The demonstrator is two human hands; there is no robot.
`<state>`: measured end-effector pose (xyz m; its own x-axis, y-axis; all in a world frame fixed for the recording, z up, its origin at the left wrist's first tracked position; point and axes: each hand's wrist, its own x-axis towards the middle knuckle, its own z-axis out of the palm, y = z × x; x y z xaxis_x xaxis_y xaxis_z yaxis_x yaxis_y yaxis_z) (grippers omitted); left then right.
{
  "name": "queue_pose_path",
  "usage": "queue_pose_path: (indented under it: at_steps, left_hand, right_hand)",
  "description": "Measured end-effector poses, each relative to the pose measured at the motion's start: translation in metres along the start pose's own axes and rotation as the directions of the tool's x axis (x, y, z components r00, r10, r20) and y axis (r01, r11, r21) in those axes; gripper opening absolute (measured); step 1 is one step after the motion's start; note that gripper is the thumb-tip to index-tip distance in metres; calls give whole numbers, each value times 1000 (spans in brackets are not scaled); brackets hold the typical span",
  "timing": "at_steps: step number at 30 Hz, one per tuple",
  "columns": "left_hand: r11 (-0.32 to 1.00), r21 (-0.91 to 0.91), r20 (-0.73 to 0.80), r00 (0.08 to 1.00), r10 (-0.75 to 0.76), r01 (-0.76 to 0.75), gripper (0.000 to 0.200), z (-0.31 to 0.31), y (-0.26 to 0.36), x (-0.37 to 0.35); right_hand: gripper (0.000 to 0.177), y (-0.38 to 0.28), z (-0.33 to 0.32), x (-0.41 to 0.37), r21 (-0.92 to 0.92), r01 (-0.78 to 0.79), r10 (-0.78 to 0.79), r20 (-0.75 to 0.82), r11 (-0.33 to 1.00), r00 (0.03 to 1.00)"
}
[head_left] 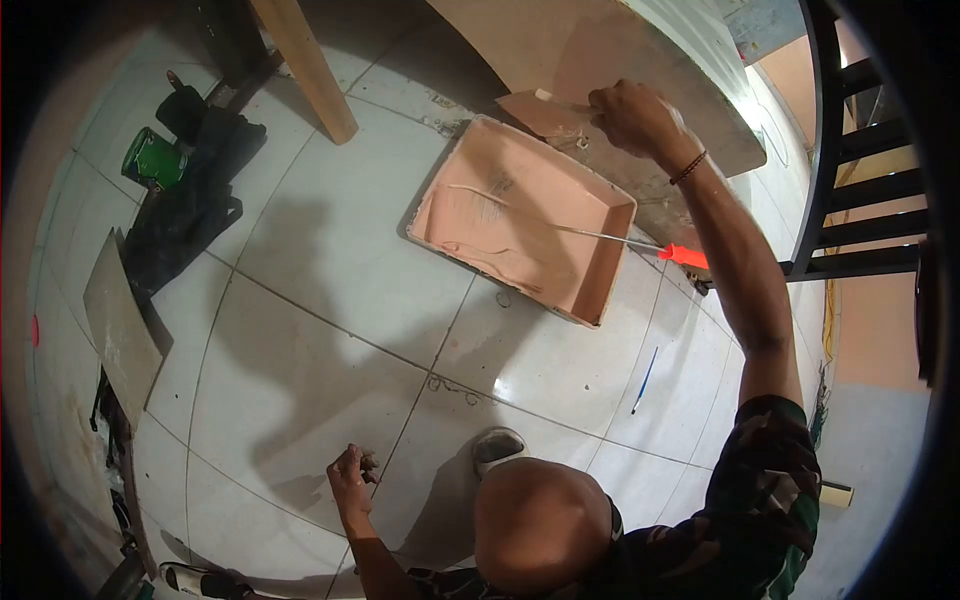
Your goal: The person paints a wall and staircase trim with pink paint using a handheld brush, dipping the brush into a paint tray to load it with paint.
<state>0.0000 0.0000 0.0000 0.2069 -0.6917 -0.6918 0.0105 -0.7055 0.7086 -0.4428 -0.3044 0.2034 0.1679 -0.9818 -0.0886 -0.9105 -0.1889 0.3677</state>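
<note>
Here's the flat pink-smeared piece [545, 114], up at the lower edge of the big curved board [690, 110], just beyond the paint tray [617, 262], and the right hand [628, 118] has it, fingers bent and closed on its near end. Whether the piece touches the board, I can't tell from here. It looks thin and light, probably fairly stiff with a little spring across its width, and that wet-looking smear would make the face slippery; the drier end by the fingers seems the place to grip, with the coated edge left alone. Out to the tray now: shallow, pink inside, likely heavier and apt to slop if tipped, so both rims would be the sound hold. Across it lies a thin metal rod ending in an orange handle [684, 256], an easy grip clear of the paint. Farther out, a slim blue brush [645, 380] rests on the tiles [330, 320]. And the left hand [352, 480], low and well apart from the tray, has its fingers loosely curled; whether anything sits inside them, I can't tell.
</note>
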Motion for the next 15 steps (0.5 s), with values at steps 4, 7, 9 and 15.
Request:
queue_pose_path:
  at_steps: [4,7,9,15]
  left_hand:
    - [1000,-27,-18,1000,-3,2,41,-16,-1,-4]
    - [999,-33,-10,1000,-6,5,42,-15,-2,6]
    - [999,-39,-8,1000,-22,22,42,-10,-4,6]
    - [997,58,109,993,50,-57,41,9,16,6]
  right_hand:
    - [16,-13,47,-30,80,-107,109,-26,991,994]
    - [16,-41,84,-77,325,-261,324,-158,909,933]
    - [14,-64,116,-105,371,-369,468,-223,852,855]
    - [32,-94,151,-127,578,-403,595,-184,709,782]
